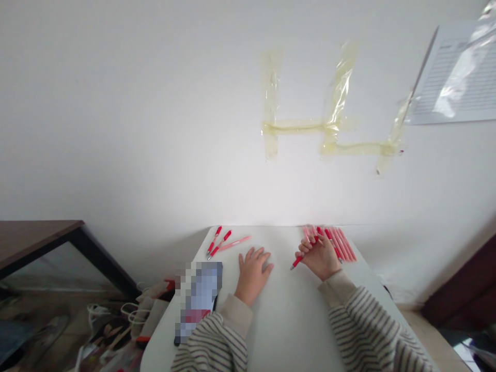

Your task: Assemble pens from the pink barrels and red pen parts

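Note:
My right hand [318, 257] is closed around a red pen [296, 262], whose silver tip points down and to the left above the white table [287, 320]. Just behind that hand, a row of several red and pink pens [343, 244] lies side by side near the wall; the hand hides some of them. My left hand [253, 274] rests on the tabletop with its fingers spread, holding nothing. Farther left, two red pens [220, 245] and a pink pen [236, 243] lie at the table's back left corner.
A phone [201, 297], partly blurred out, lies along the table's left edge beside my left sleeve. Bags [149, 315] crowd the floor at left, near a dark-framed desk [42, 243]. The white wall [174, 129] bounds the table's far edge.

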